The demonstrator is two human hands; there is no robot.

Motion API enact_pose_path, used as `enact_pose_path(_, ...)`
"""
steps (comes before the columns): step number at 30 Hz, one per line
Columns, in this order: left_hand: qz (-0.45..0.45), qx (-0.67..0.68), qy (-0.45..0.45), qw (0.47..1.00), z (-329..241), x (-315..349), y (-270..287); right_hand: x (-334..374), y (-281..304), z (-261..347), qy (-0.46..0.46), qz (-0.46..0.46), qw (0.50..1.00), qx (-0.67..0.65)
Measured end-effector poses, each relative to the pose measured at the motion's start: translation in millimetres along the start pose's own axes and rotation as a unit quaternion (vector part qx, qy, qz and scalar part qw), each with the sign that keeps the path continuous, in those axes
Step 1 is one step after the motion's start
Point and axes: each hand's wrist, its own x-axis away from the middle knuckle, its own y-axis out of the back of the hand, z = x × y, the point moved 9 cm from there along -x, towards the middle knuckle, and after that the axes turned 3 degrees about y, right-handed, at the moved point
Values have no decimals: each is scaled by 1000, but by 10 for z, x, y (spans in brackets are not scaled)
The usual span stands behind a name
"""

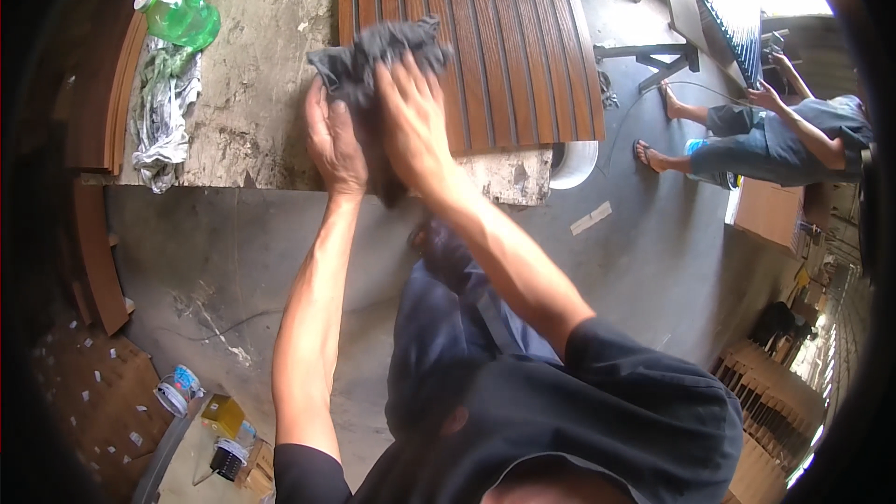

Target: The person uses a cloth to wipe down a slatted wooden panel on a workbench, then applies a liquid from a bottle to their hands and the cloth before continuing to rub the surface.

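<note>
A crumpled dark grey rag [397,40] is bunched between my two hands, over the near left corner of a brown grooved wood panel [495,47]. My left hand [334,140] grips the rag's left side, thumb up and fingers pressed together. On the rag's right side, my right hand [413,121] presses with its fingers laid over the cloth. A dark part of the rag hangs down between my wrists, a little blurred. The panel lies on a worn, paint-stained workbench [271,84].
A green bottle [187,17] with a white cap and a stained white cloth [166,121] are on the bench's left. At right another person [784,135] handles a dark slatted panel [733,14] near trestles. Tubs and boxes [224,415] stand lower left.
</note>
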Motion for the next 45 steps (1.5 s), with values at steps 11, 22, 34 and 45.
enact_pose_path(11,14,-161,-40,986,-103,54,-46,767,756,-377,-59,58,997,12)
enact_pose_path(22,46,-261,-77,961,-123,56,-76,789,598,-274,-30,-11,999,17)
enact_pose_path(34,65,-281,-94,953,-182,54,-174,818,877,-535,-66,7,998,24)
enact_pose_path(45,72,-283,-79,953,-183,60,-296,602,1053,-641,-44,-63,997,-10)
